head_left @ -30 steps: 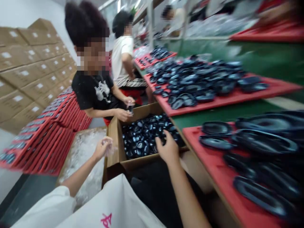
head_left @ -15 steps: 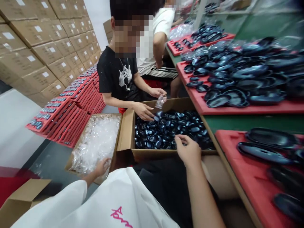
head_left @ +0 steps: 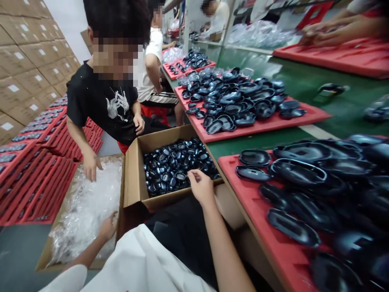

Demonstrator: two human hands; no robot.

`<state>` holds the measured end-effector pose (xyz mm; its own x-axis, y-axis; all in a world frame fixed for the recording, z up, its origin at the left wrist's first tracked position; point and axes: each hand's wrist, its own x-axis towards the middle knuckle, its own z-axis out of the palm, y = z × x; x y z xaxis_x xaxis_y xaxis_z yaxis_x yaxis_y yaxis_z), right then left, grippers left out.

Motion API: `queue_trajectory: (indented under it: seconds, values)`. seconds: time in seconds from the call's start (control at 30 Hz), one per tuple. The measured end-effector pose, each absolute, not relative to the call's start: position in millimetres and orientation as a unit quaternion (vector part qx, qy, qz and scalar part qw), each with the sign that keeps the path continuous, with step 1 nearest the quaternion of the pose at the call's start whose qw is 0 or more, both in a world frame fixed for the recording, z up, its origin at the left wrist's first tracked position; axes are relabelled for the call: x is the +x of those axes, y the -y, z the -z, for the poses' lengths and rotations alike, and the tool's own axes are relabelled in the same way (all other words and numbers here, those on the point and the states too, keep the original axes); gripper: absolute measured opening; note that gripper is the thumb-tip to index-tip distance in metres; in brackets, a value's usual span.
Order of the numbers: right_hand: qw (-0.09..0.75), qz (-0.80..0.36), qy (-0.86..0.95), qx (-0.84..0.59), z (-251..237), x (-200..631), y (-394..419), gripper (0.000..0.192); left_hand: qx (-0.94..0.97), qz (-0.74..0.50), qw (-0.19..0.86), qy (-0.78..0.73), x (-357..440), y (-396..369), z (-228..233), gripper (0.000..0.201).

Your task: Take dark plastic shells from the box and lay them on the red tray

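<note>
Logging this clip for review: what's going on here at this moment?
The person wearing the camera sits at a cardboard box full of small dark glossy parts. Their right hand rests over the near edge of that pile, fingers curled; whether it grips a part is unclear. Their left hand reaches into a second box of clear plastic bags. A co-worker's hand also dips into the bags. Red trays of larger dark shells line the green bench.
</note>
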<state>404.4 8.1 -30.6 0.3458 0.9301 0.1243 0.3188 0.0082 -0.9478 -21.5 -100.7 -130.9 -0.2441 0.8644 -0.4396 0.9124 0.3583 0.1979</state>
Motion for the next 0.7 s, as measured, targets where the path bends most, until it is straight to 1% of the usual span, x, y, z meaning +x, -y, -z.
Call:
queue_trajectory:
  seconds: [0.17, 0.27, 0.33, 0.4, 0.47, 0.53, 0.57, 0.63, 0.7]
  values:
    - [0.500, -0.318, 0.497, -0.634, 33.0, 401.3, -14.5, 0.033, 0.601, 0.019, 0.222, -0.768, -48.1, 113.0, 106.2, 0.059]
    - [0.497, -0.340, 0.489, -0.631, 32.7, 401.4, -15.2, 0.033, 0.611, 0.025, 0.219, -0.761, -52.8, 111.0, 84.2, 0.051]
    - [0.521, -0.360, 0.462, -0.621, 32.1, 402.1, -14.5, 0.033, 0.613, 0.037, 0.234, -0.754, -53.4, 103.0, 66.2, 0.040]
    - [0.564, -0.376, 0.410, -0.610, 31.1, 402.9, -13.6, 0.034, 0.620, 0.070, 0.244, -0.742, -51.3, 89.7, 45.1, 0.030]
    - [0.614, -0.384, 0.338, -0.601, 29.6, 403.6, -13.5, 0.036, 0.617, 0.123, 0.253, -0.735, -42.5, 72.2, 19.6, 0.030]
    - [0.660, -0.384, 0.264, -0.590, 27.9, 404.7, -14.8, 0.036, 0.604, 0.161, 0.301, -0.720, -22.0, 52.0, -10.2, 0.039]
    - [0.680, -0.385, 0.229, -0.581, 27.1, 405.6, -16.0, 0.036, 0.601, 0.157, 0.354, -0.699, -6.2, 41.4, -25.6, 0.041]
    - [0.709, -0.394, 0.170, -0.560, 25.9, 407.8, -19.1, 0.036, 0.614, 0.113, 0.483, -0.614, 36.4, 18.9, -51.8, 0.044]
    - [0.723, -0.407, 0.135, -0.541, 25.8, 410.8, -22.6, 0.036, 0.632, 0.039, 0.583, -0.509, 91.5, -6.0, -62.5, 0.044]
